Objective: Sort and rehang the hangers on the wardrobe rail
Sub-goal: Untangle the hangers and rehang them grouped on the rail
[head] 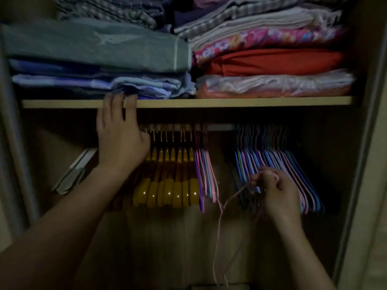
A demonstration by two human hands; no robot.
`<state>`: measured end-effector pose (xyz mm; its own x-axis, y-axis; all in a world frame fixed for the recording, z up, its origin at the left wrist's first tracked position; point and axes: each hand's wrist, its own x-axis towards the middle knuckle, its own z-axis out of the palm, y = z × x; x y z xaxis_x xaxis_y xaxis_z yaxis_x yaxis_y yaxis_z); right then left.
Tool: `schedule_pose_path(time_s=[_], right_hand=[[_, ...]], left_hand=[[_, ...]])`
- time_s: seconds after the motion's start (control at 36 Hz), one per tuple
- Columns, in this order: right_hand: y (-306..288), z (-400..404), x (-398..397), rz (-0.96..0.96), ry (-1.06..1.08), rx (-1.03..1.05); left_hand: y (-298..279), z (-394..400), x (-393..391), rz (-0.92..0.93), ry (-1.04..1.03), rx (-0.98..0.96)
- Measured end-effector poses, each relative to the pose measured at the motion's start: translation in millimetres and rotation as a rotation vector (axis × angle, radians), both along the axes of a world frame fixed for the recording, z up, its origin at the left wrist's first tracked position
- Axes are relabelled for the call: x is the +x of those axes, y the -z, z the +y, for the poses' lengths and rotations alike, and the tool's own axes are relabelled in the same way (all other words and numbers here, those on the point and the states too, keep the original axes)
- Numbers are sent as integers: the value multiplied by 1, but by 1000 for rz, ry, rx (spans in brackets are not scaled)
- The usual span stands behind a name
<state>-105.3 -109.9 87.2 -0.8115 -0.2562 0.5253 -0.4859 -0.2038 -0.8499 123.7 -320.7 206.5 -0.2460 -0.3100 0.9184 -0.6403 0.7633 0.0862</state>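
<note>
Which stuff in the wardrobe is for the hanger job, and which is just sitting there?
For the job:
- yellow hangers
- thin colored hangers on the rail
- pink wire hanger held by the right hand
- left hand, up by the rail

Just sitting there:
- folded blankets and clothes on the shelf
- books leaning at the left

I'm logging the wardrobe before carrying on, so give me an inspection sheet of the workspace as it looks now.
Surface: wardrobe rail under a wooden shelf.
Job's things: yellow hangers hang left; thin coloured hangers bunched right, a few beside the yellow ones; one thin pink hanger off the rail.
Clutter: folded fabrics stacked on the shelf.
Grips: left hand fingers straight, resting on the shelf edge; right hand pinches the pink hanger.
Cables: nothing seen.
Surroundings: dim wardrobe interior; flat pale object leaning at left.
</note>
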Motion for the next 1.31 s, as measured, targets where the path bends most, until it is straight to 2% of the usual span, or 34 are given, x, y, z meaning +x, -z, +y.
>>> schedule_pose_path(time_s=[0.06,0.11,0.17,0.19,0.25,0.33,0.42,0.5,0.64,0.75,0.81,0.94,1.11,1.31], right_hand=[[-1,23,2,-72,-42,-92],[-2,48,-1,-110,-83,-98],[-11,63,-7,-89,-133,-78],[0,82,-11,-116,-134,-41],[2,100,-22,-143,-168,-40],[14,124,-39,-245,-216,-40],[27,136,-49,-342,-288,-42],[38,137,-53,-461,-422,-135],[55,127,-58,-606,-557,-262],[60,108,-51,-653,-596,-228],[60,100,-47,-680,-601,-222],[57,89,-36,-762,-567,-238],[57,80,-27,-757,-608,-243],[54,78,-22,-707,-654,-265]], left_hand=[[12,19,-6,110,127,100],[38,44,-18,116,266,167],[62,59,-27,4,358,199],[87,74,-34,-111,412,247],[113,81,-37,-223,507,362],[146,84,-38,-196,603,570],[174,89,-35,-91,756,925],[196,98,-28,154,932,1316],[203,110,-27,456,1284,1586],[183,126,-28,563,1624,1602],[175,137,-30,600,1706,1572],[173,155,-32,855,1822,1504],[166,160,-35,989,1666,1324],[165,157,-25,1021,1477,1320]])
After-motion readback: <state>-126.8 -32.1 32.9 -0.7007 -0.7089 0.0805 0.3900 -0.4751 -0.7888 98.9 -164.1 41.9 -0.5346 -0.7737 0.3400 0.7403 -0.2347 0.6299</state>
